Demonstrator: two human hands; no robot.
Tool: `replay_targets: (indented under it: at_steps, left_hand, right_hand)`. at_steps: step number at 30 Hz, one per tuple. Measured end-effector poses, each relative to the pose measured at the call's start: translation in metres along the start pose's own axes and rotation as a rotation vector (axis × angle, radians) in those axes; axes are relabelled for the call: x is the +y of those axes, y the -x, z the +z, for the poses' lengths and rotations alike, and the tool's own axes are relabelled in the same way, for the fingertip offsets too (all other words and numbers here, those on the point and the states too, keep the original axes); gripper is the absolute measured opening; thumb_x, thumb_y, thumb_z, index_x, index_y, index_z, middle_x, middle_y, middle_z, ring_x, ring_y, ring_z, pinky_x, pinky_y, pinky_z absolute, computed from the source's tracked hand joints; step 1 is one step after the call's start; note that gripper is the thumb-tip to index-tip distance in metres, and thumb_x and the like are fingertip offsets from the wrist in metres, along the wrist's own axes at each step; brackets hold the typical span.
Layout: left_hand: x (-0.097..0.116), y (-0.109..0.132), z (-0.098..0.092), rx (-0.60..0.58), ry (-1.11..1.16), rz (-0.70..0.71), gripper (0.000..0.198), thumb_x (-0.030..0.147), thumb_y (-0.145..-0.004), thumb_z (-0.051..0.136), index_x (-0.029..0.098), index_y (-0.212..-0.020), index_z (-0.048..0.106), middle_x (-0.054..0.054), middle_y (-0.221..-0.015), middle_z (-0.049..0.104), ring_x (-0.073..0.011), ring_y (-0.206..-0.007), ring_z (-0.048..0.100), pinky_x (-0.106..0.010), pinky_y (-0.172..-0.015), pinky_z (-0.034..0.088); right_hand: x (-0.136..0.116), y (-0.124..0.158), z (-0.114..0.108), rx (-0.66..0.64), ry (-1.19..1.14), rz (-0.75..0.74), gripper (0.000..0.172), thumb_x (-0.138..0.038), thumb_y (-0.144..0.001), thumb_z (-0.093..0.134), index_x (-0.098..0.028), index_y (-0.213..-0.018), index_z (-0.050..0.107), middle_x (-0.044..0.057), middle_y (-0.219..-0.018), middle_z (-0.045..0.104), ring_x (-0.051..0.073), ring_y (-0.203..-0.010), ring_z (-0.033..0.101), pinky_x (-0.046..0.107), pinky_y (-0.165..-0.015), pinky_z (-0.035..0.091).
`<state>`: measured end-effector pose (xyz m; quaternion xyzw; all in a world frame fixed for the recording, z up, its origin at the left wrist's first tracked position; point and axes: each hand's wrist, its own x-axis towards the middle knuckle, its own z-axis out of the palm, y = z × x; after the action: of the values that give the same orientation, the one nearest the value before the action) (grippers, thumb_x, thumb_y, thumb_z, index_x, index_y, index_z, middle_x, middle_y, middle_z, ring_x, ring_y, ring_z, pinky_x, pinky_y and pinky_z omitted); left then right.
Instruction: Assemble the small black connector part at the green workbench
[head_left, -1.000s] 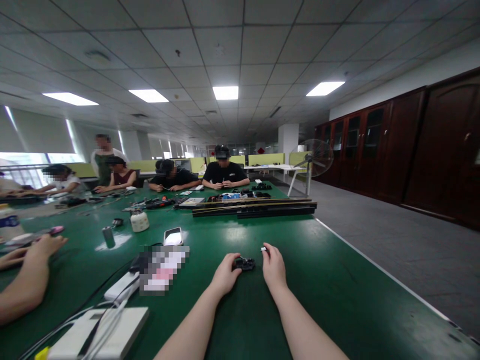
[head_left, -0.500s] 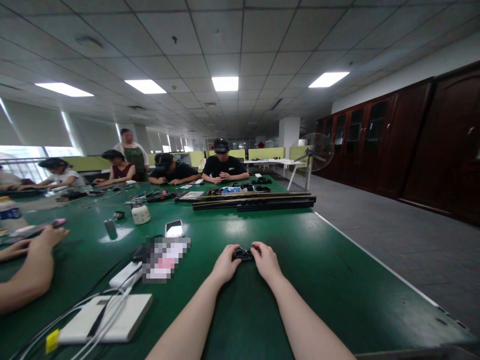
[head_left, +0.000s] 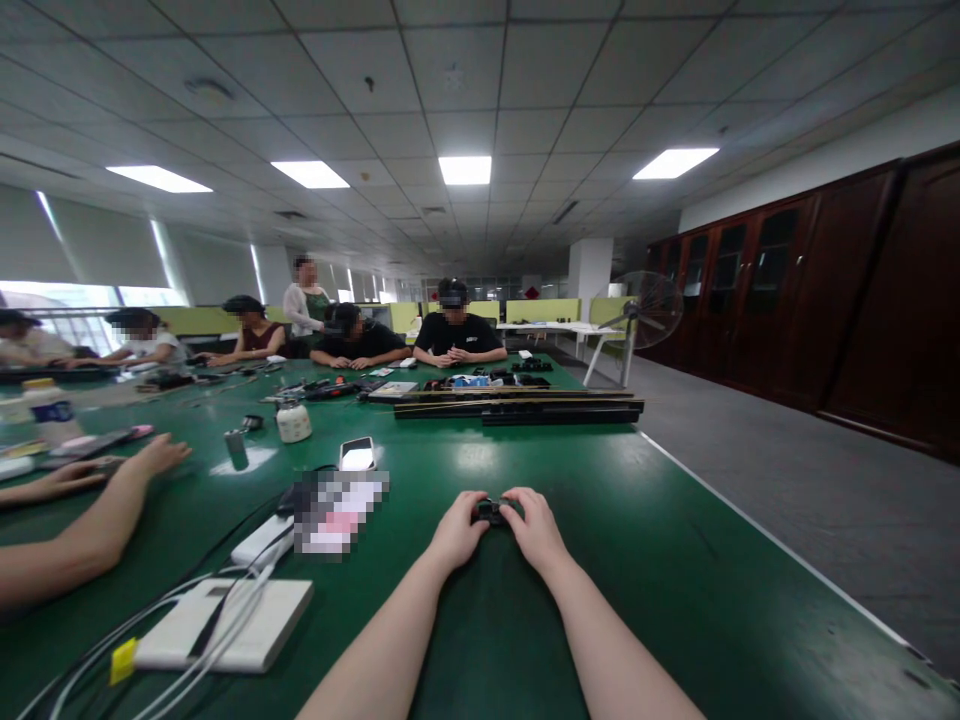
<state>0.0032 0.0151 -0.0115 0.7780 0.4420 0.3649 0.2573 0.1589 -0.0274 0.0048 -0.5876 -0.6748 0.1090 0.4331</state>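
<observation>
A small black part (head_left: 492, 512) is gripped between my two hands, low over the green table (head_left: 637, 560). Its exact kind is too small to make out. On its left end, the thumb and fingers of my left hand (head_left: 459, 528) are closed. My right hand (head_left: 534, 524) pinches the right end in the same way. The fingers cover both ends of the part, so only its middle shows.
To my left are a phone (head_left: 357, 454), a white power strip (head_left: 262, 540), cables and a white box (head_left: 225, 625). A co-worker's arm (head_left: 97, 530) reaches in from the left. Long black rails (head_left: 562, 408) lie ahead. Several people sit around the table.
The view has turned slightly left, so the surroundings sit further right. My hands have drawn a little closer together around the black part. The co-worker's hand on the left has moved.
</observation>
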Motion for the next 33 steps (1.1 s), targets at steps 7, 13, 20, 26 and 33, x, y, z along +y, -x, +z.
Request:
replay_targets:
  at_steps: [7,13,20,26,33]
  left_hand:
    - [-0.0024,-0.0002,0.0002,-0.004,0.008,0.000,0.045,0.005,-0.069,0.057,0.017,-0.111,0.055,-0.006,-0.111,0.055,-0.0159,-0.087,0.057,-0.029,-0.086,0.045]
    - [-0.0019,-0.0005,0.0000,-0.006,0.006,-0.004,0.043,0.006,-0.069,0.057,0.017,-0.111,0.055,-0.006,-0.111,0.055,-0.0160,-0.088,0.057,-0.029,-0.086,0.045]
    - [-0.0026,-0.0012,0.0013,-0.010,0.010,-0.020,0.040,0.008,-0.070,0.058,0.017,-0.109,0.056,-0.006,-0.108,0.056,-0.0166,-0.088,0.058,-0.029,-0.085,0.045]
    - [-0.0020,-0.0004,0.0000,-0.007,0.006,-0.012,0.042,0.007,-0.069,0.057,0.018,-0.110,0.056,-0.006,-0.110,0.055,-0.0164,-0.089,0.057,-0.029,-0.086,0.045]
    - [-0.0057,-0.0012,0.0022,0.004,0.025,0.006,0.045,0.002,-0.068,0.055,0.017,-0.111,0.055,-0.007,-0.115,0.054,-0.0167,-0.095,0.056,-0.029,-0.089,0.044]
  right_hand:
    - [0.0033,-0.0006,0.0035,-0.027,0.027,-0.029,0.018,-0.029,-0.081,0.047,-0.022,-0.089,0.062,0.004,-0.102,0.063,0.020,-0.098,0.054,0.035,-0.087,0.040]
    - [0.0040,0.0010,0.0050,-0.084,0.098,-0.003,0.018,-0.029,-0.081,0.049,-0.025,-0.091,0.063,0.003,-0.107,0.062,0.020,-0.101,0.053,0.034,-0.087,0.039]
    - [0.0017,0.0014,0.0062,-0.160,0.200,0.069,0.017,-0.027,-0.078,0.053,-0.028,-0.091,0.063,0.000,-0.112,0.060,0.020,-0.102,0.054,0.034,-0.088,0.038]
    - [0.0058,0.0013,0.0059,-0.141,0.124,0.095,0.046,-0.020,-0.071,0.057,-0.027,-0.116,0.053,0.002,-0.121,0.057,0.020,-0.112,0.051,0.034,-0.094,0.038]
    - [0.0064,0.0019,0.0048,-0.144,0.032,0.122,0.044,-0.026,-0.073,0.055,-0.022,-0.117,0.054,0.005,-0.116,0.062,0.020,-0.109,0.055,0.034,-0.095,0.040]
